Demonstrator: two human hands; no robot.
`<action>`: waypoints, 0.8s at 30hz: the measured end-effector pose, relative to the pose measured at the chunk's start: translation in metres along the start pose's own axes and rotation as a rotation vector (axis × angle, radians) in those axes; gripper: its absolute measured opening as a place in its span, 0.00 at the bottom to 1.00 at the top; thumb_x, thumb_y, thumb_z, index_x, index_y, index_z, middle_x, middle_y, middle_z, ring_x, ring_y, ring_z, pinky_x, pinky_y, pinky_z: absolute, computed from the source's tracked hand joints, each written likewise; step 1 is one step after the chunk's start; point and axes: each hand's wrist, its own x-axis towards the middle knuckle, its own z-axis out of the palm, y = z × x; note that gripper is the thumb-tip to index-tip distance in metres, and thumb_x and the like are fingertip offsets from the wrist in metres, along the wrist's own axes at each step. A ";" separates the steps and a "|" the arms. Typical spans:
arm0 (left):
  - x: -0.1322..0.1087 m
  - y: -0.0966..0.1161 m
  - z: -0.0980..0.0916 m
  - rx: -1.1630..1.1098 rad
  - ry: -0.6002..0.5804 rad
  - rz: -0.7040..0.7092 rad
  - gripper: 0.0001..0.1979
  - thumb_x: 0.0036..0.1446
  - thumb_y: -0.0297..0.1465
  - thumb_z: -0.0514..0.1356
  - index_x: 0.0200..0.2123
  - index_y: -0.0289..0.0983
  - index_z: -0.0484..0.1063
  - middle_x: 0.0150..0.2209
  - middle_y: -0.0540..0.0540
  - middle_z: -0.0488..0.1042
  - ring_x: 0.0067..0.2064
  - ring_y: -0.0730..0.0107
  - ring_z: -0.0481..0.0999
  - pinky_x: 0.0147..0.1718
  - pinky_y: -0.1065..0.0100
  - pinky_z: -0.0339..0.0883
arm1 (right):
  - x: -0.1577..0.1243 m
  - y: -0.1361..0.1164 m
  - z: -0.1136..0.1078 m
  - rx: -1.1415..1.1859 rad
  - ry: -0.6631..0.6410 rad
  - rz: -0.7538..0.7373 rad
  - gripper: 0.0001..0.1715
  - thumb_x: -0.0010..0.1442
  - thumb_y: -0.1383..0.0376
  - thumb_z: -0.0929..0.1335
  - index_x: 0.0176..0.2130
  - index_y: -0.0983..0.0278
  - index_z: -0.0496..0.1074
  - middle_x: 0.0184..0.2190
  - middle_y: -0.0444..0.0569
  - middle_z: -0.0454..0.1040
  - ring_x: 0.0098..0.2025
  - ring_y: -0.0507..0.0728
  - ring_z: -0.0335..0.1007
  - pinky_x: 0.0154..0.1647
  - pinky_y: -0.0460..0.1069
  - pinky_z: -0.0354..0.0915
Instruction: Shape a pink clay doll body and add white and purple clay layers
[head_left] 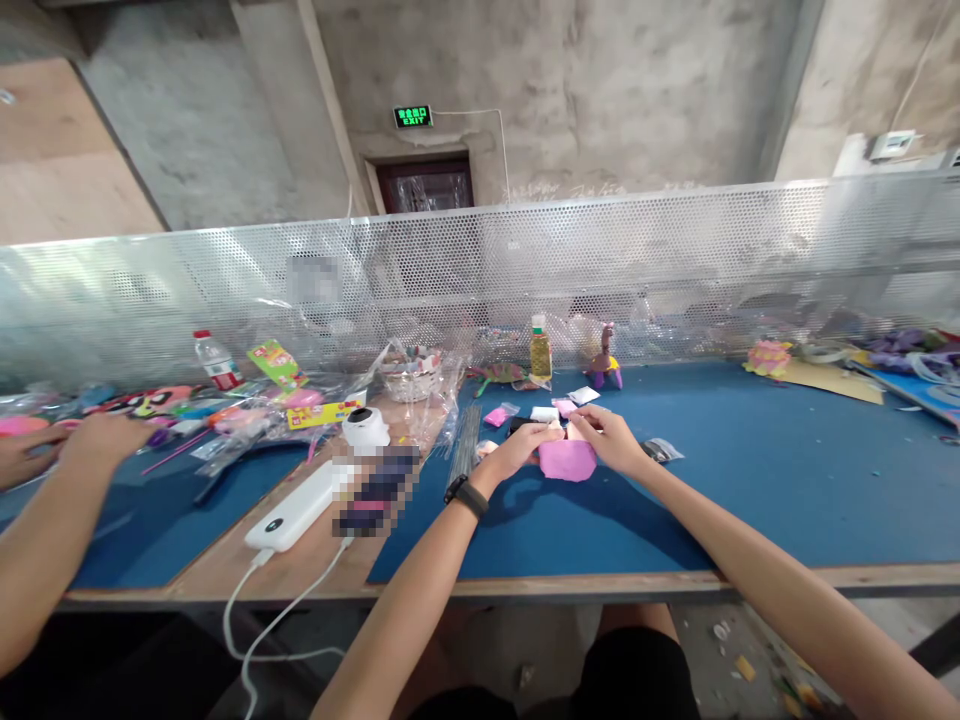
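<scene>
Both of my hands meet over the blue mat (750,470), just past the middle of the table. My left hand (521,447), with a black band on its wrist, pinches the left upper edge of a piece of pink paper (568,460). My right hand (607,435) pinches the same pink paper from the right. The paper hangs a little below my fingers and touches the mat. Small pink and white scraps (559,408) lie just behind my hands.
A white power bank (296,508) with a cable lies at the left. A bundle of thin wires (466,440), a white cup (365,428), an oil bottle (540,350) and a small purple figure (604,365) stand behind. Another person's arm (67,480) reaches in at far left.
</scene>
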 end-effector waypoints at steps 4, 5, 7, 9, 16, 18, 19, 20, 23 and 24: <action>0.000 0.001 0.001 -0.058 -0.031 -0.002 0.26 0.51 0.52 0.65 0.32 0.32 0.73 0.27 0.50 0.68 0.28 0.74 0.65 0.30 0.71 0.63 | 0.000 0.001 -0.001 -0.022 0.012 -0.004 0.23 0.66 0.49 0.64 0.42 0.64 0.77 0.32 0.49 0.79 0.32 0.57 0.72 0.33 0.48 0.63; 0.001 0.001 0.001 -0.058 0.004 -0.012 0.27 0.52 0.54 0.64 0.32 0.32 0.73 0.27 0.50 0.68 0.28 0.74 0.66 0.31 0.70 0.65 | 0.000 0.001 -0.001 -0.028 0.015 -0.008 0.23 0.66 0.49 0.63 0.42 0.64 0.77 0.33 0.49 0.79 0.32 0.57 0.72 0.33 0.48 0.63; 0.002 0.000 0.000 -0.025 0.080 -0.026 0.29 0.51 0.57 0.62 0.31 0.33 0.71 0.26 0.50 0.67 0.28 0.73 0.66 0.32 0.68 0.66 | -0.001 0.000 -0.001 -0.043 0.018 -0.021 0.24 0.67 0.49 0.63 0.42 0.64 0.77 0.34 0.49 0.80 0.32 0.57 0.72 0.32 0.49 0.63; 0.003 -0.001 0.000 0.045 0.108 -0.011 0.29 0.49 0.56 0.64 0.30 0.33 0.71 0.25 0.51 0.66 0.27 0.74 0.65 0.30 0.69 0.65 | -0.001 -0.001 0.000 -0.057 0.019 -0.028 0.24 0.67 0.49 0.62 0.42 0.64 0.77 0.34 0.50 0.80 0.33 0.57 0.72 0.32 0.49 0.63; 0.001 0.003 0.002 0.147 0.106 0.142 0.26 0.43 0.48 0.72 0.23 0.33 0.68 0.22 0.54 0.60 0.25 0.79 0.55 0.25 0.72 0.49 | -0.003 -0.003 0.001 -0.043 -0.042 0.001 0.23 0.66 0.49 0.64 0.42 0.64 0.76 0.31 0.48 0.78 0.31 0.56 0.70 0.30 0.48 0.61; 0.001 0.003 0.001 0.144 0.120 0.129 0.25 0.42 0.48 0.73 0.22 0.32 0.68 0.21 0.54 0.61 0.25 0.78 0.56 0.25 0.72 0.51 | -0.003 -0.004 0.001 -0.064 -0.078 -0.024 0.23 0.66 0.49 0.64 0.35 0.64 0.76 0.28 0.47 0.76 0.29 0.54 0.67 0.29 0.47 0.59; 0.000 0.003 0.001 0.134 0.118 0.109 0.25 0.42 0.48 0.73 0.23 0.32 0.69 0.22 0.54 0.62 0.25 0.78 0.57 0.25 0.72 0.53 | -0.003 -0.005 0.001 -0.079 -0.084 -0.036 0.24 0.66 0.50 0.64 0.32 0.64 0.75 0.26 0.46 0.75 0.29 0.54 0.66 0.28 0.47 0.58; 0.000 0.003 0.000 0.121 0.108 0.082 0.25 0.42 0.48 0.72 0.24 0.32 0.71 0.22 0.53 0.63 0.26 0.77 0.60 0.26 0.72 0.56 | -0.003 -0.006 0.000 -0.093 -0.080 -0.043 0.24 0.66 0.50 0.63 0.30 0.65 0.74 0.26 0.46 0.74 0.28 0.54 0.65 0.28 0.47 0.57; 0.000 0.002 -0.001 0.080 0.088 0.017 0.25 0.48 0.51 0.68 0.30 0.32 0.75 0.26 0.50 0.69 0.28 0.73 0.66 0.30 0.69 0.64 | -0.002 -0.006 -0.001 -0.115 -0.057 -0.046 0.23 0.66 0.52 0.64 0.29 0.65 0.74 0.26 0.46 0.74 0.29 0.53 0.65 0.29 0.47 0.57; 0.000 0.002 -0.001 0.077 0.094 0.010 0.25 0.49 0.52 0.67 0.31 0.32 0.75 0.27 0.49 0.70 0.29 0.72 0.67 0.31 0.68 0.64 | -0.001 -0.005 -0.002 -0.117 -0.055 -0.045 0.23 0.66 0.52 0.63 0.29 0.65 0.74 0.27 0.46 0.74 0.29 0.53 0.65 0.29 0.47 0.57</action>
